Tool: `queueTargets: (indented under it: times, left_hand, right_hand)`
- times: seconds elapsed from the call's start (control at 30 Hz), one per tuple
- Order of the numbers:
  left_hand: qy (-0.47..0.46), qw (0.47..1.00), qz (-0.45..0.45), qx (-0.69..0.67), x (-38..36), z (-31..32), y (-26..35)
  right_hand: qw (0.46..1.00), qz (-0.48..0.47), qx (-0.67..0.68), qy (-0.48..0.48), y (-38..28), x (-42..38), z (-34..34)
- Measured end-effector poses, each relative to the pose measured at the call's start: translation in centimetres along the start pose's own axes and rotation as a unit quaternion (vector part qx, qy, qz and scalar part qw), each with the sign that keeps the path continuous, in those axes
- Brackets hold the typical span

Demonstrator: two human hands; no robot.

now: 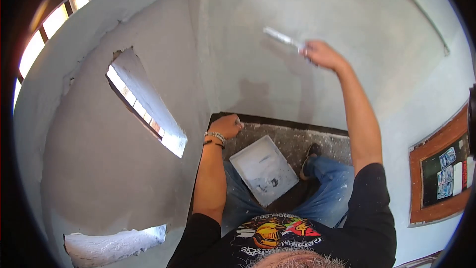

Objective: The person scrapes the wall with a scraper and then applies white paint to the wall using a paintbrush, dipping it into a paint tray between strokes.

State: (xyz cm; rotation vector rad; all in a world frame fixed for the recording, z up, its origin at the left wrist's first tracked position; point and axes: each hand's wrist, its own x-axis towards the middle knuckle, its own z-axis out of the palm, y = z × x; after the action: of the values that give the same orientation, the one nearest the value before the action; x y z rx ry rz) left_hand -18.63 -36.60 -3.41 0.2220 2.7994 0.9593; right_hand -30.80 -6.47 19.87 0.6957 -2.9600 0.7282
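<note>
My right hand [325, 54] is raised in front of the pale wall, its fingers closed round the end of a long, narrow white tool [281, 36]. The tool points up and left, close to the wall surface, and is slightly blurred. Low by the corner, my left hand [227, 126] is curled closed, with a small whitish bit showing at the fingers; I cannot tell what it is. Below and right of that hand, a square whitish tray [285, 178] with dark smudges lies between my legs.
Ahead is the pale wall [248, 34], meeting a greyer wall [104, 164] at the left corner. A slanted slot [148, 106] and a lower recess [116, 245] cut into the grey wall. A brown-framed opening [414, 183] is at right; a dark ledge [297, 122] edges the floor.
</note>
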Motion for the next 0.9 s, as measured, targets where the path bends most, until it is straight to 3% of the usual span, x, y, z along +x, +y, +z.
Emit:
queueTargets:
  times: [0.17,0.33,0.47,0.6,0.63,0.73,0.9]
  left_hand:
    - [-0.022,1.000,-0.010,0.020,1.3,1.3,-1.0]
    - [-0.047,0.997,-0.045,0.035,0.4,0.1,0.1]
    - [-0.051,0.998,-0.037,0.028,-0.1,-0.8,1.0]
    - [-0.045,0.997,-0.030,0.046,-0.2,-0.6,1.8]
    - [-0.045,0.998,-0.024,0.048,0.0,-0.3,1.6]
    - [-0.044,0.998,-0.021,0.045,0.6,0.2,1.6]
    - [-0.051,0.997,-0.021,0.054,0.9,0.3,1.9]
  right_hand:
    - [0.998,0.046,-0.030,0.032,-6.1,8.6,-10.7]
    - [0.992,0.034,-0.055,0.110,-10.4,7.8,-17.2]
    - [0.994,-0.003,-0.032,0.101,-10.7,5.0,-15.5]
    - [0.941,-0.041,-0.321,0.096,-11.0,5.1,-11.7]
    - [0.946,0.011,-0.321,0.042,-12.6,4.7,-11.2]
    - [0.883,0.009,-0.469,-0.033,-13.7,6.3,-9.3]
    - [0.847,-0.018,-0.511,0.147,-13.9,9.0,-13.0]
